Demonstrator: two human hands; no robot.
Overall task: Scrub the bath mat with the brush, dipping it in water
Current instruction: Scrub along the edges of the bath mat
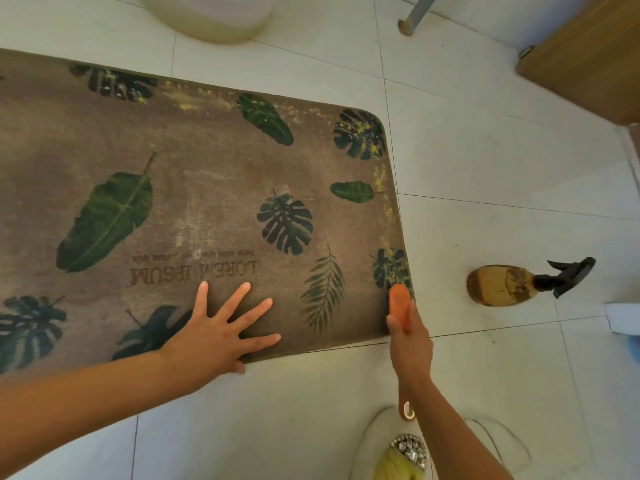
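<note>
Fingers of the right hand curl round the long orange plastic brush, its head just beyond the fingertips on the right edge of the brown leaf-printed bath mat. I judge it light and stiff, well held mid-handle; its long axis points away from the person. Spread straight fingers of the left hand press the soft, probably slippery mat.

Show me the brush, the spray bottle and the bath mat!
brush [399, 301]: head view, on its orange top end.
spray bottle [498, 284]: head view, on its brown body.
bath mat [214, 188]: head view, on a bare brown patch near the middle.
</note>
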